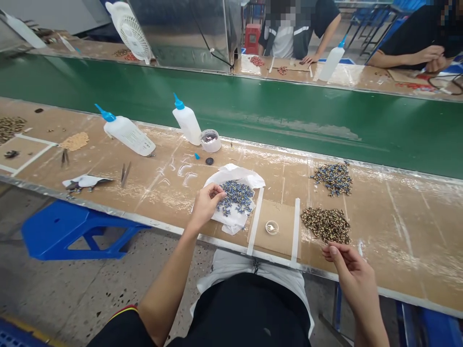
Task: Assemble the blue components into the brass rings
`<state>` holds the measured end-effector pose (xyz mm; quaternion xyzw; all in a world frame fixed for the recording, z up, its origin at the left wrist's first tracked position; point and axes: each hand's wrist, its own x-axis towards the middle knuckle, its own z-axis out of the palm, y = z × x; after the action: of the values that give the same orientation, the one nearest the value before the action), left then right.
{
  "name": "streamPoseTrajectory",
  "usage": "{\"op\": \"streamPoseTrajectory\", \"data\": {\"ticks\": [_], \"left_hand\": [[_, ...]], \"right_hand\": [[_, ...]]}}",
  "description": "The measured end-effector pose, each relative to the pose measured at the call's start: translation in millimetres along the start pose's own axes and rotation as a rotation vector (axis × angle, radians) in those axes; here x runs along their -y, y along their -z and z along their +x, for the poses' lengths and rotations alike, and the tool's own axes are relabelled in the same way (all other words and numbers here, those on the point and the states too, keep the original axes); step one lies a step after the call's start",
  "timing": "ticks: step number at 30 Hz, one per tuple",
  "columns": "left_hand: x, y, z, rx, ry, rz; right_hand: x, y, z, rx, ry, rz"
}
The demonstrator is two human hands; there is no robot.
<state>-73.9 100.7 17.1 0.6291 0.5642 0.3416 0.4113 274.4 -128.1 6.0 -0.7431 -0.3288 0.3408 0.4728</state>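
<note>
Fine picking looks like the step in hand, the left hand (pixel 207 205) pinched narrow at the blue pieces (pixel 237 193) on white paper (pixel 256 179), the right hand (pixel 353 270) narrow beside the brassy pile (pixel 325 225), any hold I can't tell, the next move calling for delicacy.

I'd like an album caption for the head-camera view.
Left hand over small blue pieces on crumpled white paper, right hand beside a brown-gold heap of small parts.

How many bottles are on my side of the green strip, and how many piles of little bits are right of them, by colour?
Blue-tipped bottles: 2
Blue pile: 1
Blue-and-gold pile: 1
Gold-and-dark pile: 1
Total: 5
</note>
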Motion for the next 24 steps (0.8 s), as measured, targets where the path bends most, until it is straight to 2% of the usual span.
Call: {"op": "streamPoseTrajectory", "data": {"ticks": [7, 15, 18, 24], "left_hand": [[-5.5, -2.0, -15.8, 0.089, 0.057, -0.106], [-24.7, -14.5, -34.7, 0.257, 0.141, -0.284], [-34.0, -13.6, -42.1, 0.317, 0.165, -0.317], [-50.4, -9.3, -58.9, 0.31, 0.222, -0.36]], "right_hand": [[-0.5, -16.2, -2.0, 0.116, -0.003, 0.009], [0.5, -3.3, 3.6, 0.202, 0.029, -0.138], [3.5, -6.8, 2.7, 0.246, 0.049, -0.142], [12.2, -26.4, -4.9, 0.39, 0.07, -0.104]]}}
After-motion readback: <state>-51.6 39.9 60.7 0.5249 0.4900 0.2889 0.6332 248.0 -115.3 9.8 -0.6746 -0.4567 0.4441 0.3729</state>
